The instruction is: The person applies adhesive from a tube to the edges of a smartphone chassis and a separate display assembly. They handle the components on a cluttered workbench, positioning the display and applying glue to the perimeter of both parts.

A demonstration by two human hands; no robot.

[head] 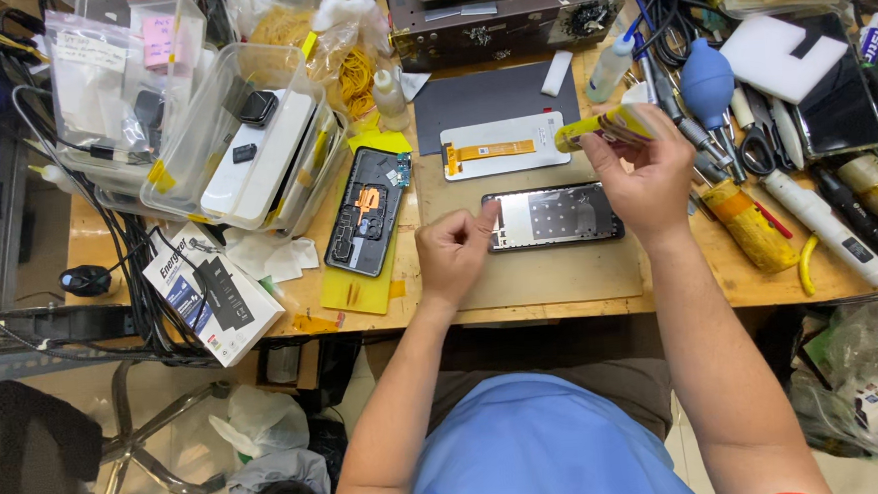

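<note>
1. One view, head camera: cluttered wooden workbench (561, 291), tools along the right edge, clear plastic boxes (243, 137) at left, chair base on the floor below.
2. Left hand (454, 251) fisted, thumb tip touching left end of the phone frame (555, 216) lying flat mid-bench.
3. Right hand (646, 176) clamped on a yellow tube (608, 126), held above the frame.
4. White screen panel (504, 145) just behind; opened phone (369, 211) at left on a yellow sheet.

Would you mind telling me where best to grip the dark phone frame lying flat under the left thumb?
Probably by its two long edges near the middle, coming from above: the dark rectangular phone frame lies flat, its length left to right, and the left hand already covers its left end.
</note>
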